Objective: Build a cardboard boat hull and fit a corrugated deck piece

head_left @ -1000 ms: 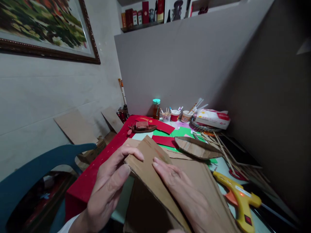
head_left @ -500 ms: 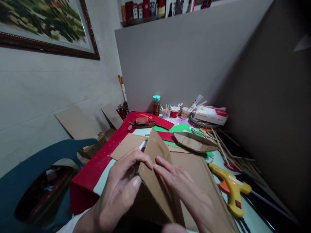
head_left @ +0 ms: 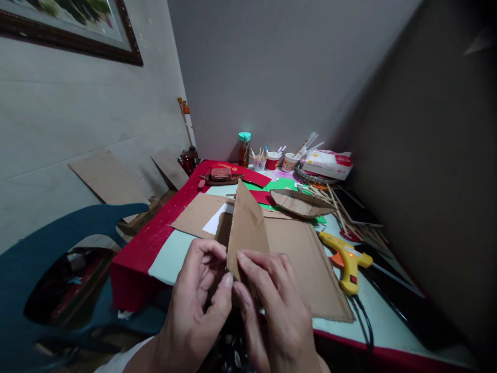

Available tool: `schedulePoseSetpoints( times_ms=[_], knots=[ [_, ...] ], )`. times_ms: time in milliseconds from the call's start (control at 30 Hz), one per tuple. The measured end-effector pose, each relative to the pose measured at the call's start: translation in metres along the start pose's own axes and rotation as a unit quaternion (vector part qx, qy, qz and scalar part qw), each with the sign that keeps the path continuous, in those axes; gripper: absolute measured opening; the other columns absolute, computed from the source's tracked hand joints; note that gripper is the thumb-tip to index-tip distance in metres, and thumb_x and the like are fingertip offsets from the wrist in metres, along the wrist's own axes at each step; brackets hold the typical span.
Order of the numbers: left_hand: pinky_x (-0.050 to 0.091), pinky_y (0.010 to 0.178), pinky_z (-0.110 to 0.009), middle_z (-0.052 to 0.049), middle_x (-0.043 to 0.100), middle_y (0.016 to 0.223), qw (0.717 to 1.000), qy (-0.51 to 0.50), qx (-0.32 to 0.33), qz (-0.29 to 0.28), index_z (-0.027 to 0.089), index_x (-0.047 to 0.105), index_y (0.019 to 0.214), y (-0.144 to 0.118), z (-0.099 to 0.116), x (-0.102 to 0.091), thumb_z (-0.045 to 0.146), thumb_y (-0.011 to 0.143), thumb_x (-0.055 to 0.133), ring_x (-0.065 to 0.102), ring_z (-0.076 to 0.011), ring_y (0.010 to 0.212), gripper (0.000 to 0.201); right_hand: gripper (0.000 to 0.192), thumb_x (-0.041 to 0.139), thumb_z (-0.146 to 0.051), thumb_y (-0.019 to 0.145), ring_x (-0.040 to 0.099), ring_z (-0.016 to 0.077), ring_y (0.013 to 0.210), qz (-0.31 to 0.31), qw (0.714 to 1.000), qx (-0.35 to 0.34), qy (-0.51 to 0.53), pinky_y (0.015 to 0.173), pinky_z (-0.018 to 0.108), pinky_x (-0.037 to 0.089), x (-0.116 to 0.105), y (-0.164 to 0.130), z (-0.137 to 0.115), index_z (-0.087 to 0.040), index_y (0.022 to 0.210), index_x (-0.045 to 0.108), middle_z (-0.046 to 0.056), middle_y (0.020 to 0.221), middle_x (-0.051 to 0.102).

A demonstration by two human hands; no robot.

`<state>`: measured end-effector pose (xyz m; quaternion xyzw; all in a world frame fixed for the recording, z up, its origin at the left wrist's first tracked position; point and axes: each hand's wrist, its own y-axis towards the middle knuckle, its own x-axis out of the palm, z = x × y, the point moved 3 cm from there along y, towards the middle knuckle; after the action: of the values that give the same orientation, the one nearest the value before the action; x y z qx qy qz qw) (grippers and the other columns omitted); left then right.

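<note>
Fingers (head_left: 217,259) of both hands are clamped on the folded brown cardboard flap (head_left: 246,228), left hand (head_left: 200,305) behind, right hand (head_left: 272,305) in front, holding it upright at the counter's (head_left: 171,254) near edge. Squeezing unevenly could crease it crooked (the yellow glue gun (head_left: 347,257) lies just beside).

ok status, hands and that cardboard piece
Left hand and right hand both pinching folded cardboard piece, upright. Glue gun lying apart, right. Nothing in the way.
</note>
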<state>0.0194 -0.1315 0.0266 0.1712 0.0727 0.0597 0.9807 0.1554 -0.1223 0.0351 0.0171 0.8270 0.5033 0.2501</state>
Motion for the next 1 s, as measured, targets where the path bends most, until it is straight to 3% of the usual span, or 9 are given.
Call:
schedulePoseSetpoints(
  times_ms=[133,300,600,767,1000],
  knots=[
    [0.049,0.068,-0.020,0.003,0.054,0.084,0.997,0.061,0.028,-0.048,0.027,0.051,0.093,-0.002,-0.002,0.000,0.019,0.099,0.044,0.056,-0.0110,0.071,0.012,0.032,0.051,-0.003,0.091,0.066,0.0267,0.094,0.031,0.999,0.011,-0.016,0.079,0.047,0.060,0.008,-0.009,-0.003,-0.008,0.122,0.058,0.018,0.102,0.069],
    [0.046,0.065,-0.025,0.000,0.055,0.081,0.985,0.139,0.104,-0.018,0.023,0.053,0.085,-0.001,0.008,-0.001,0.015,0.095,0.046,0.056,-0.0147,0.074,0.015,0.027,0.053,-0.005,0.091,0.069,0.0262,0.092,0.025,0.999,0.024,-0.001,0.076,0.043,0.061,0.008,-0.011,-0.001,-0.011,0.117,0.059,0.015,0.098,0.071],
    [0.049,0.069,-0.027,-0.001,0.058,0.081,0.974,0.121,0.169,-0.088,0.021,0.057,0.087,0.007,0.011,0.007,0.004,0.089,0.051,0.058,-0.0153,0.077,0.019,0.028,0.058,-0.002,0.086,0.068,0.0212,0.086,-0.005,0.996,0.071,0.059,0.073,0.035,0.060,-0.016,-0.006,0.006,-0.013,0.111,0.062,0.011,0.095,0.071],
    [0.049,0.069,-0.030,-0.002,0.059,0.079,0.962,0.114,0.215,-0.125,0.021,0.057,0.091,0.007,0.008,0.018,0.001,0.085,0.051,0.058,-0.0170,0.077,0.022,0.031,0.055,0.000,0.084,0.069,0.0233,0.083,0.003,0.998,0.058,0.024,0.070,0.038,0.061,-0.025,-0.011,0.006,-0.012,0.112,0.061,0.013,0.093,0.073],
    [0.045,0.064,-0.030,0.000,0.052,0.077,0.968,0.101,0.201,-0.110,0.021,0.055,0.086,0.006,0.002,0.029,0.000,0.081,0.053,0.053,-0.0154,0.071,0.022,0.028,0.053,0.002,0.084,0.072,0.0223,0.076,0.034,0.998,0.035,-0.041,0.067,0.036,0.061,-0.025,-0.016,0.006,-0.011,0.107,0.062,0.010,0.083,0.074]
  ],
)
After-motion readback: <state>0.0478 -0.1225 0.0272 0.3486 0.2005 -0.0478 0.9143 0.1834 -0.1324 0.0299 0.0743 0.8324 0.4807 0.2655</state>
